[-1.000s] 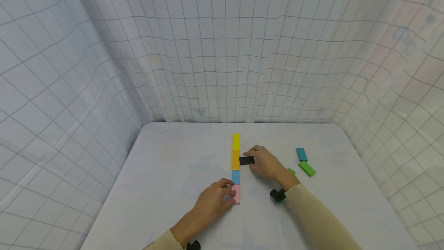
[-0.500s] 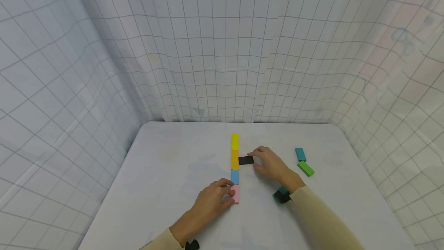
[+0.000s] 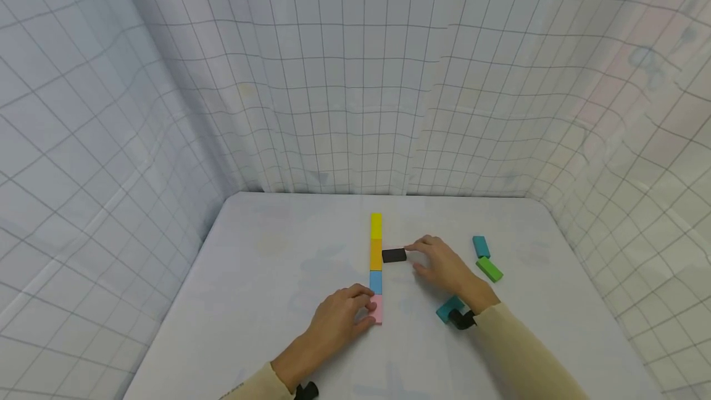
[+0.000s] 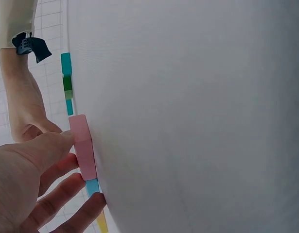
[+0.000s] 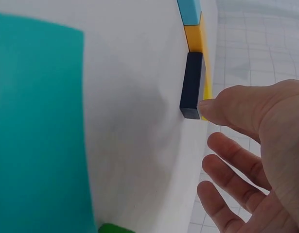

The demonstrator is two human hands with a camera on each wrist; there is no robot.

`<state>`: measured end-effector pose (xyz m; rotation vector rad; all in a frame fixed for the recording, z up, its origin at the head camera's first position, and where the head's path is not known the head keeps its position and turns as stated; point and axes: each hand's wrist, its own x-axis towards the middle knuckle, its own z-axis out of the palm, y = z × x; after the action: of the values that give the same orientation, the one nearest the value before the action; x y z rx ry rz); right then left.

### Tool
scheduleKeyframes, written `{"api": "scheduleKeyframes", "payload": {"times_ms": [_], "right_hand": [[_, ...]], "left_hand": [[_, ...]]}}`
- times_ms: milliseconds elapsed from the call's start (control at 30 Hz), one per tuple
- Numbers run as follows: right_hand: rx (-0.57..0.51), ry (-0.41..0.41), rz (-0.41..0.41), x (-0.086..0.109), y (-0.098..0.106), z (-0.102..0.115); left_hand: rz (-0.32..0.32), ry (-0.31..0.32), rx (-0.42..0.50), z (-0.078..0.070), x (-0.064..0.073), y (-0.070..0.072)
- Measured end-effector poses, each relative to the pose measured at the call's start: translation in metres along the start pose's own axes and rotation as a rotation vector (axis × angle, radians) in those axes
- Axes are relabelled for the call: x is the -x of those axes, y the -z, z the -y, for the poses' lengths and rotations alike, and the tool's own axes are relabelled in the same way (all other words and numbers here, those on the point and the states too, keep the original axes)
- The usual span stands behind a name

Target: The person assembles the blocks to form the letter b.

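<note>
A straight row of blocks runs away from me: pink (image 3: 377, 310), light blue (image 3: 376, 283), orange (image 3: 376, 255) and yellow (image 3: 376, 226). My left hand (image 3: 337, 318) rests against the pink block, its thumb and loosely bent fingers spread along that block's left side; one fingertip reaches the light blue block. To the right of the row lies a black block (image 3: 394, 255) set crosswise, one end against the orange block. My right hand (image 3: 445, 268) is beside the black block's outer end, fingers spread and relaxed. In the right wrist view the thumb tip is very near the black block (image 5: 192, 85).
A teal block (image 3: 481, 246) and a green block (image 3: 489, 269) lie together on the right of the white table (image 3: 266, 270). Another teal block (image 3: 449, 308) lies near my right wrist. Gridded white curtains (image 3: 355, 79) enclose the table's back and sides.
My right hand has let go of the black block and drawn back to the right, while the block stays against the row. My left hand has stayed at the pink block.
</note>
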<state>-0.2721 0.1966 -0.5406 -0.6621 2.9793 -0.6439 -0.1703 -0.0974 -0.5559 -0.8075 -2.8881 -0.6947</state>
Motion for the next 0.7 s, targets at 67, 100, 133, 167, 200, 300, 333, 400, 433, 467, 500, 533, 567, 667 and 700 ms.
{"api": "scheduleKeyframes", "payload": {"times_ms": [67,100,133,167,200,300,333,400,433,467,500,533,567,667,700], "right_hand": [[-0.003,-0.011,0.001,0.001,0.0,-0.001],[-0.001,-0.013,-0.001,0.002,0.0,-0.002],[0.002,-0.013,-0.003,0.003,0.0,-0.003],[0.001,-0.011,-0.006,0.004,0.0,-0.004],[-0.001,-0.011,-0.008,0.005,0.0,-0.005],[-0.002,-0.01,-0.015,0.008,0.001,-0.008],[-0.007,-0.013,-0.015,0.009,0.002,-0.009],[-0.015,-0.016,-0.019,0.013,0.004,-0.011],[-0.019,-0.016,-0.025,0.014,0.005,-0.013],[-0.025,-0.012,-0.032,0.016,0.006,-0.015],[-0.029,-0.005,-0.041,0.018,0.007,-0.017],[-0.034,-0.002,-0.049,0.02,0.007,-0.019],[-0.042,0.001,-0.057,0.022,0.008,-0.021],[-0.05,0.01,-0.083,0.028,0.01,-0.027],[-0.05,0.008,-0.088,0.029,0.011,-0.029]], "left_hand": [[0.0,-0.001,-0.002,0.001,0.0,0.0],[0.001,-0.001,-0.004,0.002,0.0,0.0],[0.002,0.0,-0.004,0.002,0.0,0.0],[0.002,0.0,-0.004,0.002,0.0,0.0],[0.003,0.0,-0.003,0.003,0.0,0.0],[0.005,0.001,0.006,0.003,0.0,0.0],[0.005,0.0,0.008,0.003,0.0,0.0],[0.002,-0.001,0.011,0.004,0.0,0.0],[0.0,-0.003,0.012,0.004,0.0,-0.001],[-0.004,-0.005,0.012,0.004,0.0,-0.001],[-0.006,-0.006,0.012,0.004,0.0,-0.001],[-0.009,-0.007,0.012,0.004,0.0,-0.001],[-0.011,-0.008,0.012,0.004,0.001,-0.001],[-0.017,-0.009,0.007,0.004,0.001,-0.002],[-0.019,-0.009,0.006,0.004,0.001,-0.002]]}}
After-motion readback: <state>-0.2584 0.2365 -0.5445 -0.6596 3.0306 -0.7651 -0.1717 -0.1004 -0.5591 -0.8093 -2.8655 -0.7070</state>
